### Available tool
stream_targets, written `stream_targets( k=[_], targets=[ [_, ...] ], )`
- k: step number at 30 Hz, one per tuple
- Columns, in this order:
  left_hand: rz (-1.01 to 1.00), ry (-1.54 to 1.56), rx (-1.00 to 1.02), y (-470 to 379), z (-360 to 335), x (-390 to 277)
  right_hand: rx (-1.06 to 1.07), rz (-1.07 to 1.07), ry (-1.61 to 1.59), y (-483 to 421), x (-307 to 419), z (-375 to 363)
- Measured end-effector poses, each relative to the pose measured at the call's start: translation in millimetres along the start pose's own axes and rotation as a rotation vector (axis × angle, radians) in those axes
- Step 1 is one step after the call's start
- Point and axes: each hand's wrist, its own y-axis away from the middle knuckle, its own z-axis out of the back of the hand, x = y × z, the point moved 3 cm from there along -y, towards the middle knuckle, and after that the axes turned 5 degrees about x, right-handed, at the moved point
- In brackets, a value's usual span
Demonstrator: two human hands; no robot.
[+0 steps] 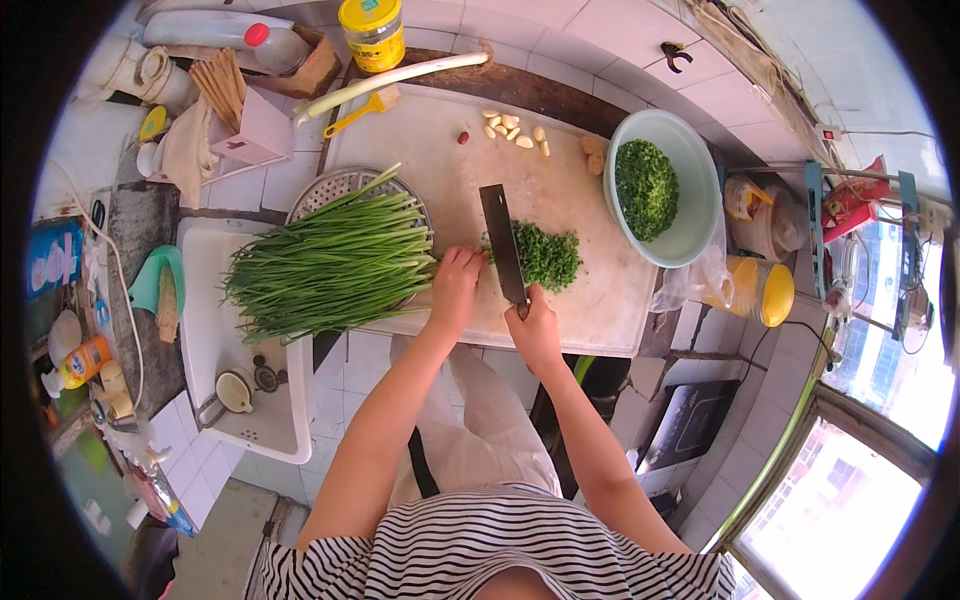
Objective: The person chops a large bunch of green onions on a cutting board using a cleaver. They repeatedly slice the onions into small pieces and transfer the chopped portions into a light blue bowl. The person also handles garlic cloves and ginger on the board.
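My right hand point(534, 324) grips the handle of a dark-bladed cleaver point(502, 244), which stands over a white cutting board point(457, 202). Just left of the blade, my left hand point(456, 285) presses near the ends of some green stalks, mostly hidden by its curled fingers. Finely chopped green chives point(551, 256) lie in a pile against the blade's right side. A large bundle of uncut garlic chives point(337, 262) rests on a perforated metal tray point(334, 182) at the board's left edge and hangs over the sink.
A pale green bowl point(697, 202) holding chopped greens stands at the board's right. Peeled garlic cloves point(511, 121), ginger point(592, 154) and a small red item point(463, 138) lie towards the back. A leek point(405, 73) and yellow brush point(361, 112) lie back left. A white sink point(300, 427) is at left.
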Motion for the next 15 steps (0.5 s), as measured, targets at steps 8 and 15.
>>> stream_targets(
  k=[8,15],
  targets=[
    [-0.059,-0.026,-0.015,2,-1,0,0.017,0.037,0.018,0,3,-6],
    [0.048,-0.084,0.039,3,-4,0,0.016,0.025,0.074,-17,8,-13]
  ],
)
